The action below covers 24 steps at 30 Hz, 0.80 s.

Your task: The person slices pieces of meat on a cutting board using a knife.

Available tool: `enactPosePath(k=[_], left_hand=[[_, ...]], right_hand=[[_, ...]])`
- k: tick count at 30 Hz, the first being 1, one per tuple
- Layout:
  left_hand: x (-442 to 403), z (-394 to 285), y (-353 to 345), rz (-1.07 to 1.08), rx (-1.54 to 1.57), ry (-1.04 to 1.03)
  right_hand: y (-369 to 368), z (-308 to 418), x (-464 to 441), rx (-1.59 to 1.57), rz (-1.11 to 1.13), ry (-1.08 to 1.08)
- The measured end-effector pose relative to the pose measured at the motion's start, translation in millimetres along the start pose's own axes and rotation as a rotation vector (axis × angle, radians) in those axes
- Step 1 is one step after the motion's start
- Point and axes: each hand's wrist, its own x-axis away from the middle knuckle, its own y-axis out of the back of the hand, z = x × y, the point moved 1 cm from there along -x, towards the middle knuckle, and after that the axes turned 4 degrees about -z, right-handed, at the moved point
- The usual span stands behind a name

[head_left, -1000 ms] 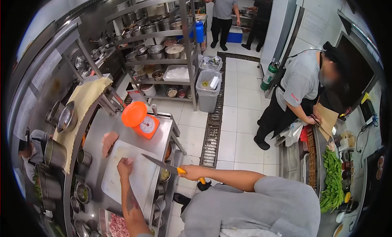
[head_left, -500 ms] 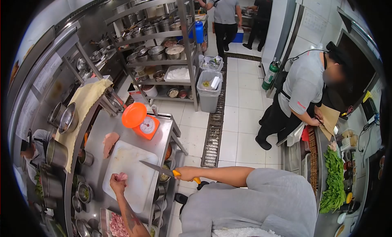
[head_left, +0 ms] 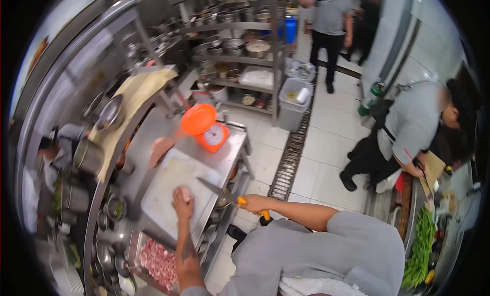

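My right hand (head_left: 251, 203) is closed round the yellow-orange handle of a kitchen knife (head_left: 218, 191). Its blade points left, with the tip above the right side of the white cutting board (head_left: 161, 194). Over the board's middle, my left hand (head_left: 182, 204) grips a small piece of pink raw meat (head_left: 185, 192), partly covered by the fingers. A larger slab of raw meat (head_left: 161, 150) lies at the board's far left corner. Close to my left forearm, a metal tray (head_left: 133, 249) holds diced raw meat (head_left: 159, 261).
An orange scale (head_left: 210, 135) stands behind the board on the steel table (head_left: 131, 152). Metal bowls (head_left: 116, 208) line its left side. A shelf rack (head_left: 240, 59) and grey bin (head_left: 294, 107) stand beyond. A co-worker (head_left: 408, 127) bends over the right counter; others stand farther back.
My view has shifted, so the scene sits farther right. My left hand has carried the meat piece from the board's left side to its middle. The knife stays in my right hand.
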Motion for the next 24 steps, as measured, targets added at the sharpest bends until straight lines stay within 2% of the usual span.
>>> enactPosePath(k=[1,3,5,8,11,14,17,18,20,22,24], left_hand=[[8,-11,-3,-0.162,-0.023,-0.026],[21,-29,8,-0.160,0.025,0.040],[18,-45,21,-0.235,0.081,0.072],[4,-47,50,-0.097,0.493,0.223],[-3,-53,65,-0.437,0.272,-0.126],[13,-77,78,-0.535,0.071,-0.103],[47,-60,40,-0.294,0.023,-0.310],[53,-54,36,-0.268,0.094,-0.316],[59,-58,57,-0.288,0.226,-0.286],[61,-62,76,-0.210,0.283,-0.081],[51,-73,89,-0.344,0.222,-0.061]], right_hand=[[-1,1,-3,0.023,-0.012,-0.029],[-2,-1,-6,0.053,-0.061,-0.099],[0,-1,-1,0.005,-0.109,-0.028],[4,3,5,-0.020,-0.082,-0.009],[5,0,-3,-0.017,-0.010,-0.044],[6,5,-7,0.016,-0.026,-0.063],[2,0,-7,0.009,-0.069,-0.021],[2,-2,-10,0.015,-0.071,0.011],[-3,-15,-21,0.005,-0.070,-0.039],[-5,-16,-21,-0.012,-0.049,-0.030],[-10,-13,-24,-0.091,-0.068,-0.075]])
